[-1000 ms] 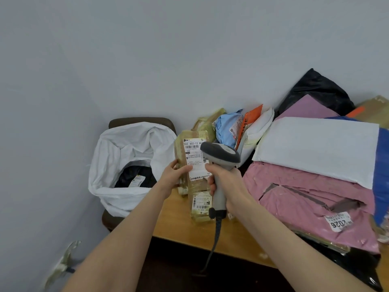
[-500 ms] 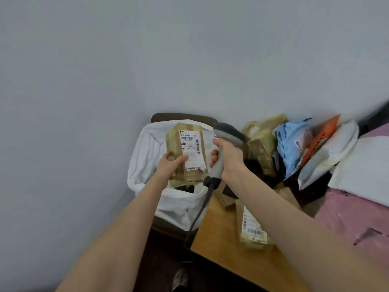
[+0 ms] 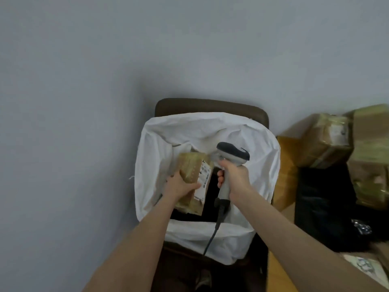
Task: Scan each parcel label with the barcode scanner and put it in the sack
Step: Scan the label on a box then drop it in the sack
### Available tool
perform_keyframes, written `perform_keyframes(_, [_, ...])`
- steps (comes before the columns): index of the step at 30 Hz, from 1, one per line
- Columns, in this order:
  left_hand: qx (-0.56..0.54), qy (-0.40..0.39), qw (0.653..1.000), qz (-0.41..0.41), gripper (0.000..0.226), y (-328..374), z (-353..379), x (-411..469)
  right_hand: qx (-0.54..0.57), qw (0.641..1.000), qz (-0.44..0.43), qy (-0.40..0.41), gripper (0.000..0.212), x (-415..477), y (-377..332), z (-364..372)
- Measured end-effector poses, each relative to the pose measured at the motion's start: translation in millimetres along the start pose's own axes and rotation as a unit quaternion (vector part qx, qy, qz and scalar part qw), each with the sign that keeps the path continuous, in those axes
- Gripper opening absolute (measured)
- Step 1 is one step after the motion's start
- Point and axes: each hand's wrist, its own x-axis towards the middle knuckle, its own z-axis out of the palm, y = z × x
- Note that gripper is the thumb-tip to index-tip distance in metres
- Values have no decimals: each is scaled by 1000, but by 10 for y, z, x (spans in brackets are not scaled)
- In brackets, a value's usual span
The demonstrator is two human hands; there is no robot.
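Observation:
My left hand (image 3: 179, 185) grips a small brown taped parcel (image 3: 194, 175) with a white label on its right side, held tilted inside the mouth of the white sack (image 3: 202, 131). My right hand (image 3: 233, 175) holds the grey barcode scanner (image 3: 230, 157) upright by its handle, just right of the parcel and over the sack; its black cable (image 3: 212, 237) hangs down over the sack's front rim. The sack's inside is dark below the parcel.
The sack sits on a dark brown chair (image 3: 210, 106) against the grey wall. To the right, brown taped parcels (image 3: 324, 140) and a black bag (image 3: 324, 207) are piled on the wooden table (image 3: 277, 275). A labelled parcel (image 3: 366, 268) lies at the lower right.
My view swung left toward the sack. My left hand carried the parcel from in front of the scanner down into the sack's mouth, tilting it; my right hand followed with the scanner.

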Motion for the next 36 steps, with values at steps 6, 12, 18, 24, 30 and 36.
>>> perform_keyframes(6, [76, -18, 996, -40, 128, -339, 315, 606, -24, 998, 50, 15, 10, 668, 408, 279])
perform_keyframes(12, [240, 139, 961, -15, 93, -599, 341, 786, -48, 996, 74, 5, 9, 1004, 699, 351])
perform_keyframes(18, [340, 36, 935, 89, 80, -750, 616, 765, -63, 994, 94, -11, 17, 1073, 858, 450])
perform_keyframes(24, [326, 36, 941, 80, 77, -731, 586, 1117, -70, 992, 101, -19, 15, 1257, 997, 456])
perform_keyframes(30, [291, -16, 954, 73, 82, -786, 645, 1105, -88, 990, 113, -12, 15, 1230, 1063, 352])
perform_keyframes(36, [242, -17, 970, 35, 71, -664, 518, 858, -80, 991, 105, -22, 18, 965, 879, 276])
